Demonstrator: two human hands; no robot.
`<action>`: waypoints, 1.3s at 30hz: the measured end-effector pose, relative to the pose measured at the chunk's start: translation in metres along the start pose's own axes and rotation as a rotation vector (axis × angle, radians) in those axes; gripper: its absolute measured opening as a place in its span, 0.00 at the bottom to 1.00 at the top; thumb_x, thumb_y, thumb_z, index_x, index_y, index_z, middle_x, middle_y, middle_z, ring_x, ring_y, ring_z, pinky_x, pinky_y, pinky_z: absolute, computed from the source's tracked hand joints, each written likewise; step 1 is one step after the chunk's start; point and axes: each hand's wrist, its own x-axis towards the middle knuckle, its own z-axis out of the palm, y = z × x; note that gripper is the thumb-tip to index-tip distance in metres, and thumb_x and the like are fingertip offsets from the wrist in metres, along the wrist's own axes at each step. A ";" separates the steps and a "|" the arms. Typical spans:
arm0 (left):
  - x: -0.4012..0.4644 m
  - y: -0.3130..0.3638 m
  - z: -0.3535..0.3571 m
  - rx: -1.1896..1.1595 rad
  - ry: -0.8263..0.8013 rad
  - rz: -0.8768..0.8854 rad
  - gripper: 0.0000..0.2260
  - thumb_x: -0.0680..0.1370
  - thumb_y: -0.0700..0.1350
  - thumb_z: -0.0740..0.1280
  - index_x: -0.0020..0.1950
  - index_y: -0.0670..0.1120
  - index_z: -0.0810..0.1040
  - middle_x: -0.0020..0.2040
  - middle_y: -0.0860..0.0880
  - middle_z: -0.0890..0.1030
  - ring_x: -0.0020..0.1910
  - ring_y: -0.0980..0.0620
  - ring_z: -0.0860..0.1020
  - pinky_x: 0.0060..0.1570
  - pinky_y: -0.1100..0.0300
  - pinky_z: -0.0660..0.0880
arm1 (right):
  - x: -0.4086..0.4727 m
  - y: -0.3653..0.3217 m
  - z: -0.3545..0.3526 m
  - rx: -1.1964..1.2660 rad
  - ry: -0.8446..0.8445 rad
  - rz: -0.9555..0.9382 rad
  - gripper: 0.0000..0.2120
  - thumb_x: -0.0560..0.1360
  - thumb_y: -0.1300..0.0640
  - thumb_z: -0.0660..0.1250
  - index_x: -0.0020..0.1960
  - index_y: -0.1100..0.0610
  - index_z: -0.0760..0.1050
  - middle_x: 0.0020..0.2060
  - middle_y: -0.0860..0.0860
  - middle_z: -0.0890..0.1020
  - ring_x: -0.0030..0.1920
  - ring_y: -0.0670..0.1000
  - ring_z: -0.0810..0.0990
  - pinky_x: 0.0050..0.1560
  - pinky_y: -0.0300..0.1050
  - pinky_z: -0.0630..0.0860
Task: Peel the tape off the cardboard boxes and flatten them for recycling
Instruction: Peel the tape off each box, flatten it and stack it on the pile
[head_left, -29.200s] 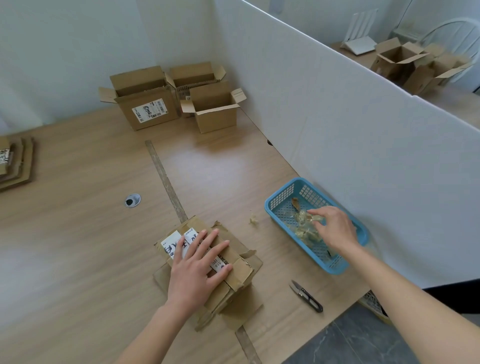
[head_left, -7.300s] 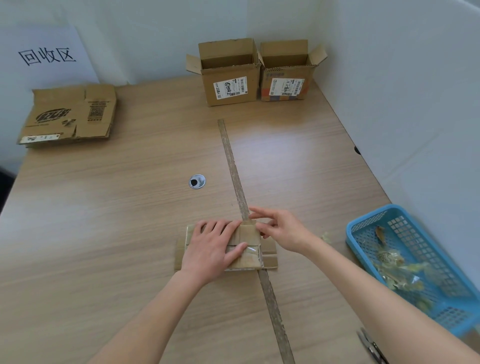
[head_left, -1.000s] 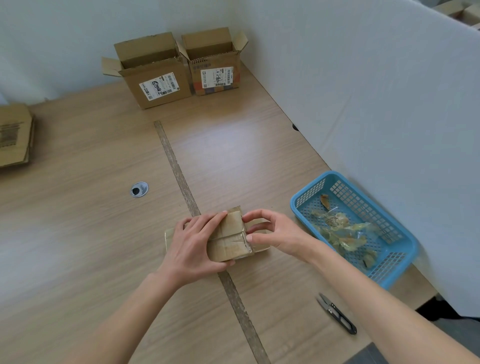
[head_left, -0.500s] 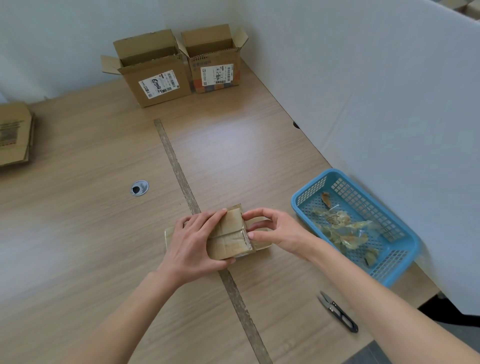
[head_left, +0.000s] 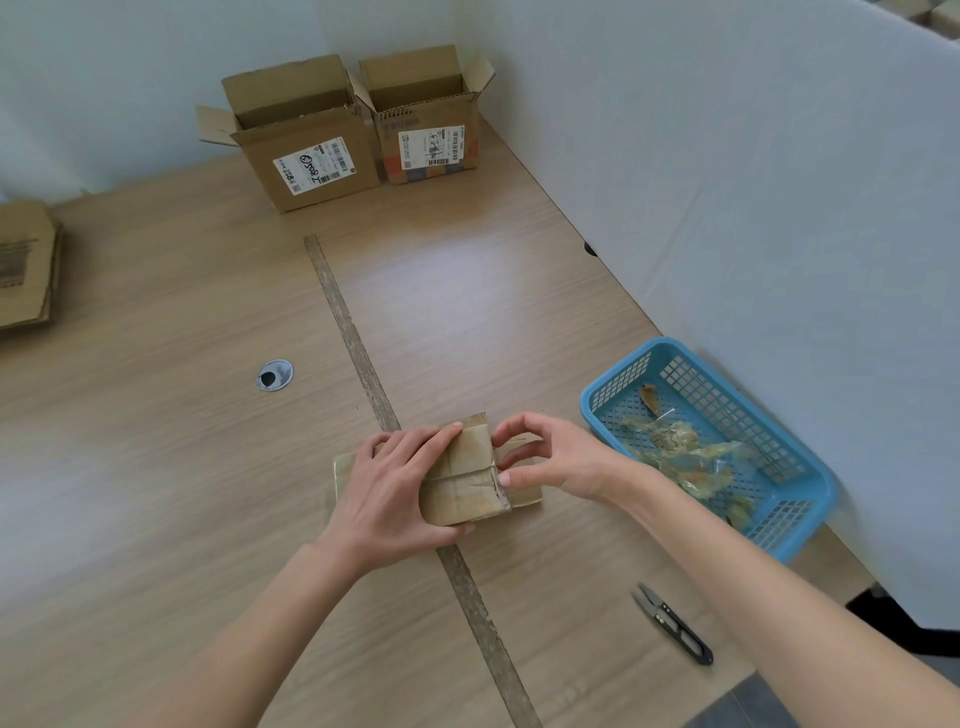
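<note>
The wooden desk (head_left: 156, 467) fills most of the frame, with a white partition (head_left: 753, 208) running down its right side. At the upper middle stand two open cardboard boxes, a larger one (head_left: 306, 150) and a smaller one (head_left: 428, 130) touching it on the right; both look not yet flattened. A stack of flat cardboard (head_left: 23, 265) lies at the left edge. A blue basket (head_left: 800, 509) at the right holds crumpled tape scraps (head_left: 680, 447). In the lower middle lies the flattened box (head_left: 462, 478), a band of tape (head_left: 470, 499) wrapped across it. The left hand (head_left: 389, 493) presses it flat with spread fingers, thumb curled round the near edge. The right hand (head_left: 550, 460) pinches at the tape's right edge. A small pair of snips (head_left: 672, 623) lies at the lower right.

The step in hand appears to be tape removal; next, a firm hold-down while the lifted edge is pulled free and dropped into the basket.
</note>
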 end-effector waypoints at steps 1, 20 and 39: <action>0.000 0.000 0.000 -0.004 0.000 0.000 0.48 0.63 0.72 0.72 0.78 0.54 0.64 0.68 0.59 0.73 0.63 0.56 0.74 0.67 0.49 0.65 | -0.001 0.000 0.000 -0.005 0.001 -0.004 0.20 0.71 0.61 0.79 0.60 0.52 0.78 0.59 0.47 0.82 0.57 0.50 0.83 0.61 0.49 0.80; 0.002 -0.004 -0.002 -0.042 0.024 -0.041 0.48 0.63 0.70 0.73 0.79 0.54 0.64 0.68 0.58 0.73 0.66 0.55 0.74 0.66 0.47 0.67 | -0.001 -0.009 0.006 -0.070 0.067 -0.071 0.19 0.71 0.54 0.80 0.60 0.49 0.79 0.58 0.43 0.83 0.56 0.45 0.84 0.56 0.46 0.82; 0.008 0.001 -0.001 -0.031 -0.043 0.012 0.47 0.64 0.72 0.71 0.78 0.53 0.66 0.69 0.58 0.73 0.64 0.55 0.74 0.66 0.49 0.66 | 0.005 -0.015 -0.004 -0.161 0.015 0.039 0.20 0.68 0.64 0.79 0.56 0.53 0.77 0.57 0.46 0.82 0.53 0.47 0.85 0.59 0.54 0.81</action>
